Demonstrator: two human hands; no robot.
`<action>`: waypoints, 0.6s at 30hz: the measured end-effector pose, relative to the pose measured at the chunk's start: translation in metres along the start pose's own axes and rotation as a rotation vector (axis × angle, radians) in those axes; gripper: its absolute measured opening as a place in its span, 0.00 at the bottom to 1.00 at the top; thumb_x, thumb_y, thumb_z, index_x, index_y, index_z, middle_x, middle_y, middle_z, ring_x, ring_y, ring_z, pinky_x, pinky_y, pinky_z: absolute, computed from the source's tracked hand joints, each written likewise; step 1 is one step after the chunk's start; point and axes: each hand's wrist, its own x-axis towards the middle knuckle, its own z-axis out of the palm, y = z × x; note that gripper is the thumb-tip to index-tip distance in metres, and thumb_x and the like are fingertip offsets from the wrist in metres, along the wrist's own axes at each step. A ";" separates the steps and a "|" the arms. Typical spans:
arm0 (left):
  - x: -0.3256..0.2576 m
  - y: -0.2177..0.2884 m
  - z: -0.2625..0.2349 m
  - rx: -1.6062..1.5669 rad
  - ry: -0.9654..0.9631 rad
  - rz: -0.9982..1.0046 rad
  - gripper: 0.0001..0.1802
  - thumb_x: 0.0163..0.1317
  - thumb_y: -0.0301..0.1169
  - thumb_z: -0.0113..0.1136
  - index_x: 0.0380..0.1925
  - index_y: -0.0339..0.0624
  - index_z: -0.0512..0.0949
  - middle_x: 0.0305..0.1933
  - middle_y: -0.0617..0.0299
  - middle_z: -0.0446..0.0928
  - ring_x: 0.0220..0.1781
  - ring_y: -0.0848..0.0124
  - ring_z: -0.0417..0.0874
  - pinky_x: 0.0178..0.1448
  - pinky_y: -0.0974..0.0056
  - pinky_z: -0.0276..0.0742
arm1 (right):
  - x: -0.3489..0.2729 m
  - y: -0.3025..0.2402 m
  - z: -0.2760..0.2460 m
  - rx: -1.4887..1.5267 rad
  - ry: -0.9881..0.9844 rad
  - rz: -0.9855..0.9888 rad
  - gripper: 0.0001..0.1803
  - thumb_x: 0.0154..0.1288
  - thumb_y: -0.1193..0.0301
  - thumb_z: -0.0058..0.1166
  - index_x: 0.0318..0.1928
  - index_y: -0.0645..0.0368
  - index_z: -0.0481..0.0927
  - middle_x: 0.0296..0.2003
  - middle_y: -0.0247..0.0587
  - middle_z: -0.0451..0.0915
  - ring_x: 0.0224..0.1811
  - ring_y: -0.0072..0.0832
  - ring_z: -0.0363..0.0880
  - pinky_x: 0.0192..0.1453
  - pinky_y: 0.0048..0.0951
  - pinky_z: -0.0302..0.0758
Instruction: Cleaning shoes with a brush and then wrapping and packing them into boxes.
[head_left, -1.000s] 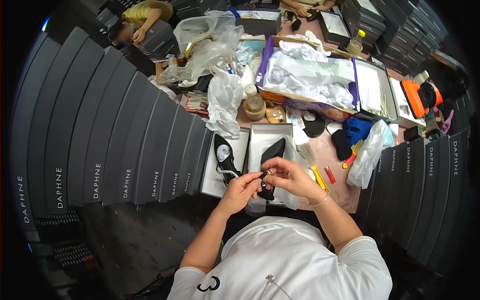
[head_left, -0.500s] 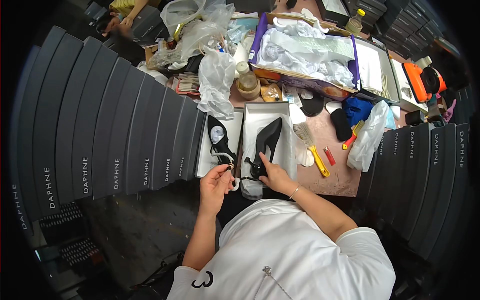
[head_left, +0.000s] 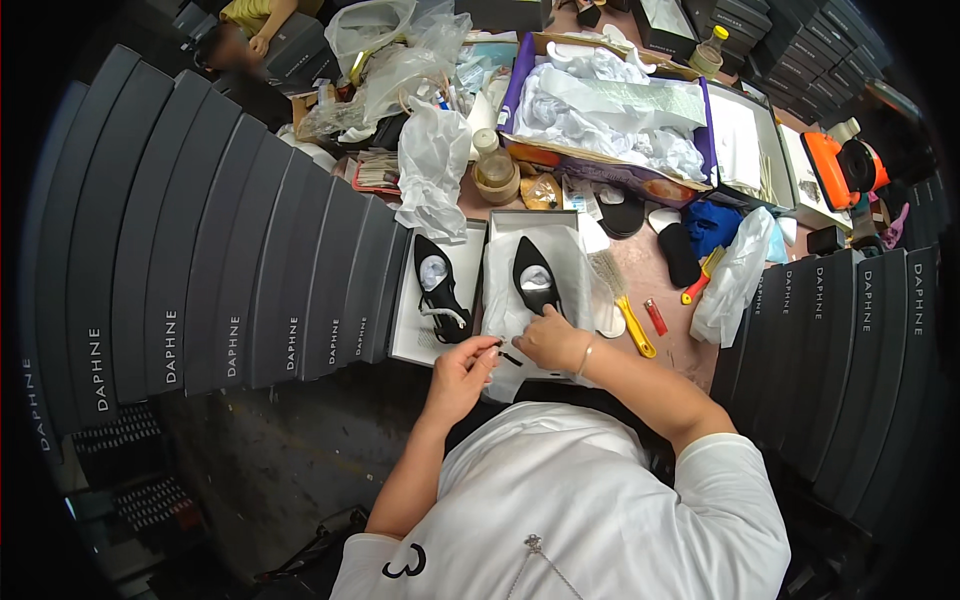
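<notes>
Two black pointed slingback shoes lie side by side with wads of white tissue in their toes. The left shoe [head_left: 432, 277] is in a white-lined box part [head_left: 404, 335], with white wrapping on its strap. Over white tissue in the open shoebox [head_left: 497, 224], the right shoe [head_left: 522, 262] lies with its opening up. My right hand [head_left: 550, 343] is closed at its back part, covering the heel. Close beside it, my left hand [head_left: 466, 378] pinches the shoe's thin black strap [head_left: 512, 357]. The fingertips of both hands nearly meet there.
Stacked dark shoeboxes [head_left: 160, 250] wall the left side, and more boxes [head_left: 820, 340] stand at right. A yellow-handled brush [head_left: 633, 325], a red lighter [head_left: 655, 316] and a white plastic bag [head_left: 735, 285] lie right of the shoebox. Behind stands a purple carton [head_left: 610, 155] of tissue. Another person's hand [head_left: 260, 45] shows at far left.
The right shoe has been turned from its side to opening up. My left hand has left the left shoe's strap and moved right, to the right shoe's strap.
</notes>
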 end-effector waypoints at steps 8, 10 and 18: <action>-0.003 -0.057 0.016 0.047 0.003 -0.067 0.10 0.64 0.27 0.59 0.41 0.31 0.81 0.29 0.65 0.79 0.30 0.81 0.76 0.35 0.73 0.74 | -0.102 0.021 -0.007 0.801 0.382 0.333 0.18 0.58 0.76 0.55 0.50 0.64 0.78 0.40 0.53 0.79 0.40 0.44 0.81 0.47 0.38 0.77; -0.002 -0.066 0.022 0.087 0.012 0.026 0.10 0.63 0.27 0.60 0.41 0.31 0.81 0.31 0.62 0.81 0.32 0.79 0.79 0.38 0.71 0.75 | -0.106 0.012 0.009 0.828 0.401 0.286 0.17 0.59 0.77 0.54 0.50 0.65 0.78 0.41 0.53 0.79 0.39 0.44 0.82 0.47 0.37 0.77; 0.005 -0.073 0.031 0.219 -0.020 0.166 0.08 0.63 0.26 0.60 0.39 0.33 0.80 0.32 0.57 0.81 0.30 0.74 0.80 0.37 0.69 0.75 | -0.069 -0.022 0.029 1.092 0.566 0.354 0.21 0.58 0.77 0.60 0.53 0.65 0.76 0.40 0.53 0.79 0.36 0.40 0.82 0.43 0.34 0.77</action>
